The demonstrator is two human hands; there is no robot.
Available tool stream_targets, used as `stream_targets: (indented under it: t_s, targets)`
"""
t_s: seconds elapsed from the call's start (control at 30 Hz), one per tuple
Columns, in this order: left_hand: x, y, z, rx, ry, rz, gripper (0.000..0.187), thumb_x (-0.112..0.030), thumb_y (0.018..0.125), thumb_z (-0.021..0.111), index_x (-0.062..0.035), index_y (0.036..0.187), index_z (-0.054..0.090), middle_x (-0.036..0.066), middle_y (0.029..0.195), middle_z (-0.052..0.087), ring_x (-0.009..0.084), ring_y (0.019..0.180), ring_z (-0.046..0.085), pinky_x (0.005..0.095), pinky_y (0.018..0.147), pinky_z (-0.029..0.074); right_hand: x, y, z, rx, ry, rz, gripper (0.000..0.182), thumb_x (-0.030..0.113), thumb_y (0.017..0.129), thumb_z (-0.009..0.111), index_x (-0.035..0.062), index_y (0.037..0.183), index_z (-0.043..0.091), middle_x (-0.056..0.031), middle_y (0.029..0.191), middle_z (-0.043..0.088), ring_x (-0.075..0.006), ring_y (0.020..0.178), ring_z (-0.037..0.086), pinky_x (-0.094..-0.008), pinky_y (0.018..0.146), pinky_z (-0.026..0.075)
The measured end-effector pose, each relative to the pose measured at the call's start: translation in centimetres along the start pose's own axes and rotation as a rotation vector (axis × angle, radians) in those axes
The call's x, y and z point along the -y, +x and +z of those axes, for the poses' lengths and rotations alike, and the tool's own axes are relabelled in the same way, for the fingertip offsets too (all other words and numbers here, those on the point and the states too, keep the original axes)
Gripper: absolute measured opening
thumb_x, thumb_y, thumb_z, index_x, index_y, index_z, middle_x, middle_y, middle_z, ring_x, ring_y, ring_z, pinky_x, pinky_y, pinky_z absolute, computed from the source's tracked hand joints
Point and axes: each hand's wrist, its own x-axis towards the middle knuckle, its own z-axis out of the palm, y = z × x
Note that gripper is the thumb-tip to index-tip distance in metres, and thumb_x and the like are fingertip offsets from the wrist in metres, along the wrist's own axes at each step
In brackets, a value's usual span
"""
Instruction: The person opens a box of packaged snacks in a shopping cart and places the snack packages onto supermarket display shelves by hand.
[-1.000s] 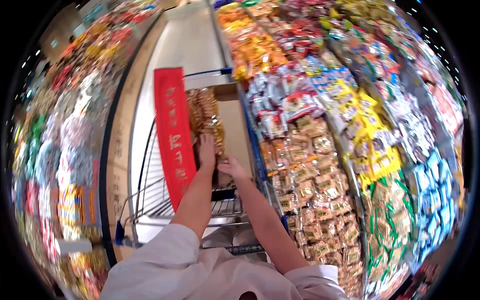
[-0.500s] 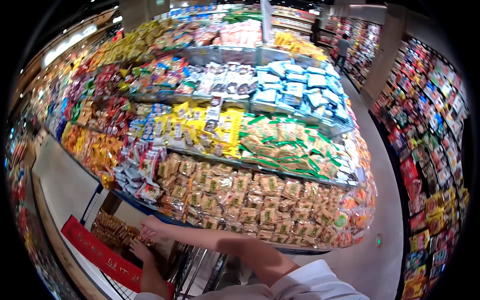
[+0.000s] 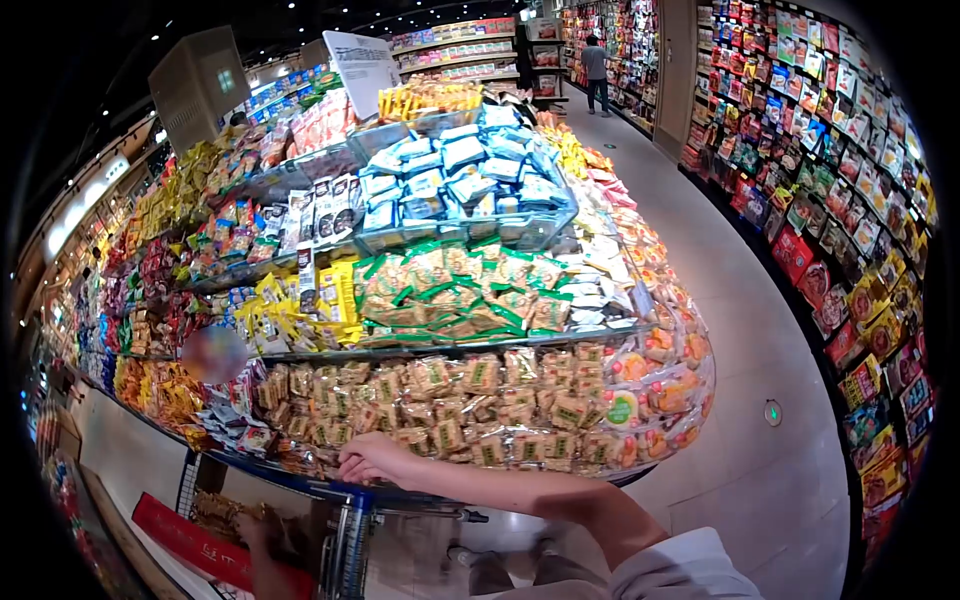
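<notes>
While the view looks across a tiered snack display (image 3: 470,300), the right hand (image 3: 372,460) rests curled over the blue cart rail (image 3: 300,478), fingers closed on it. The left hand (image 3: 255,528) is low in the cart, touching a box of snack packs (image 3: 225,510); its grip is too blurred to tell. The two hands are apart. One box shows, its long axis running from lower right toward upper left, beside one red banner (image 3: 200,548). The display has four visible tiers; the packs are too many to count. One person (image 3: 596,68) stands far down the aisle. Half a second ago both hands were close together at the box; now the right has come up to the rail, and the view has swung right
</notes>
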Motion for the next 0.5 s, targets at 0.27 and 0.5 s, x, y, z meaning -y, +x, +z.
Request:
stream_targets:
  t_s: [0.27, 0.5]
  targets:
    - [-2.6, -3.4, -10.0, 0.500, -1.253, -0.032, 0.045, -0.025, 0.069, 0.061, -0.0082, 0.109, 0.047, 0.006, 0.086, 0.055, 0.0166, 0.078, 0.056, 0.0318, 0.064, 0.049, 0.9, -9.8, -4.8, -0.061, 0.138, -0.090, 0.020, 0.016, 0.081, 0.050, -0.0025, 0.087, 0.051, -0.0153, 0.080, 0.058, -0.0189, 0.070, 0.058, -0.0253, 0.064, 0.048]
    - [-16.3, -15.8, -22.5, 0.697, -1.968, 0.235, 0.036, -0.026, 0.082, 0.051, -0.0073, 0.112, 0.046, 0.009, 0.104, 0.056, 0.0216, 0.090, 0.057, 0.0362, 0.074, 0.050, 2.6, -17.6, -8.9, -0.138, 0.073, -0.183, 0.021, 0.017, 0.086, 0.044, -0.0032, 0.089, 0.050, -0.0148, 0.084, 0.057, -0.0187, 0.075, 0.056, -0.0274, 0.069, 0.047]
